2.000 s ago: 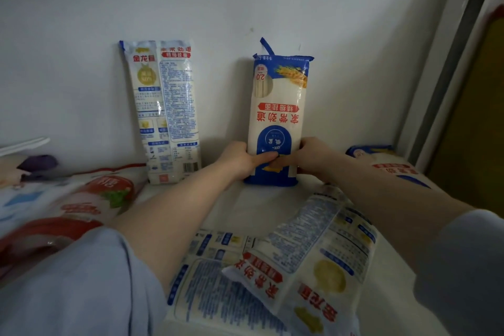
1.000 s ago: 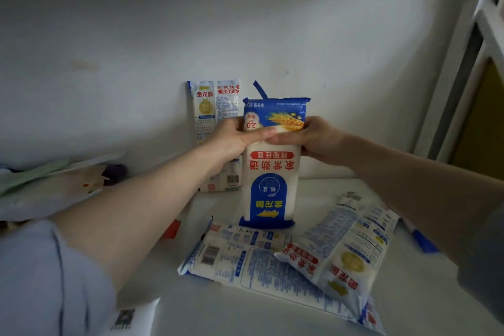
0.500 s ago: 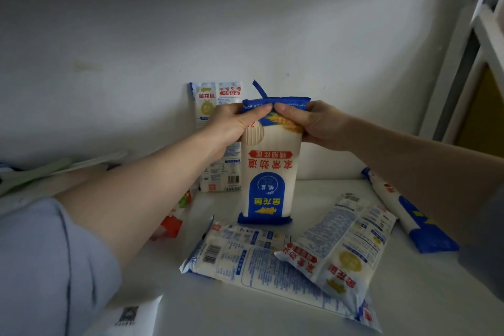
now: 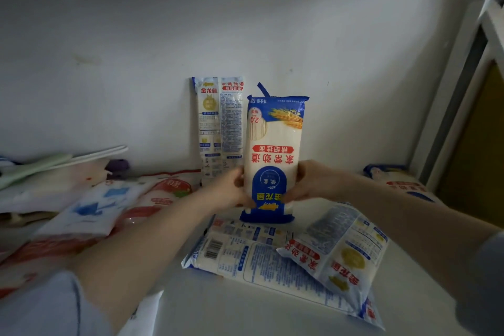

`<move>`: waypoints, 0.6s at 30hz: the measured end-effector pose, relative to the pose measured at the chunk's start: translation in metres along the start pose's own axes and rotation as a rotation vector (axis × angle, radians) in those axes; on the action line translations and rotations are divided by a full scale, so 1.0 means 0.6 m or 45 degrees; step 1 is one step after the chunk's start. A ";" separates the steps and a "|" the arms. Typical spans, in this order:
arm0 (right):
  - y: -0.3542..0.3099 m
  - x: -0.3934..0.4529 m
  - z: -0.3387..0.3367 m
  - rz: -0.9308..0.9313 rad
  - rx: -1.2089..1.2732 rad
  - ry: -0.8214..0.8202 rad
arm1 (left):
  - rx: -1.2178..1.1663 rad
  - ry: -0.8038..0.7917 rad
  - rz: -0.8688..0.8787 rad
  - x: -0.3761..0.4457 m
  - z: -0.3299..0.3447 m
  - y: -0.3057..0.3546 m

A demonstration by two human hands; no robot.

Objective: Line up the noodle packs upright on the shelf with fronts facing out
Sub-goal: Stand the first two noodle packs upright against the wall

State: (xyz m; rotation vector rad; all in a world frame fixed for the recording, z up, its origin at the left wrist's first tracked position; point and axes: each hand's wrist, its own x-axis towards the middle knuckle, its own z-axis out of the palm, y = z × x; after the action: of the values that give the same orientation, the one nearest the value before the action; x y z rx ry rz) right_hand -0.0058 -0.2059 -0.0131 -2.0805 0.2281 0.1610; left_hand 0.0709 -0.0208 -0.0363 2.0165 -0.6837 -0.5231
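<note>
In the lower centre of the frame two noodle packs lie flat on the white shelf [image 4: 245, 314]: a long pack [image 4: 245, 259] with its barcode side up, and a shorter pack [image 4: 343, 256] lying across its right end. They are just in front of the held pack. At the left of the frame there is a heap of red and blue bags [image 4: 114, 207], blurred. At the right edge another pack [image 4: 403, 183] lies near the shelf frame. Against the back wall a noodle pack [image 4: 219, 128] stands upright, showing its back side.

The blue and white noodle pack [image 4: 272, 155] is in the centre, just right of that one and partly in front of it. Its long axis is vertical, its front faces the camera, and its print is upside down. The left hand [image 4: 231, 191] and the right hand [image 4: 305, 183] grip its lower part from both sides.
</note>
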 end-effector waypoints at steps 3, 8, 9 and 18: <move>0.023 0.002 0.029 0.072 -0.037 0.088 | 0.096 -0.040 -0.019 0.000 0.009 -0.029; 0.030 0.012 0.035 0.042 -0.128 0.162 | 0.124 0.009 -0.035 0.016 0.003 -0.036; 0.032 0.017 0.032 0.036 -0.110 0.172 | 0.131 0.031 -0.032 0.021 0.005 -0.036; 0.043 0.082 0.001 -0.001 -0.008 0.331 | 0.159 0.376 -0.002 0.104 0.031 -0.036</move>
State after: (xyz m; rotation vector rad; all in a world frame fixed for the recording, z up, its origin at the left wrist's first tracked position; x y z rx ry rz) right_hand 0.0361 -0.2224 -0.0454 -2.1052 0.3848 -0.1109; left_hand 0.1123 -0.0638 -0.0700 2.1533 -0.5446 -0.1798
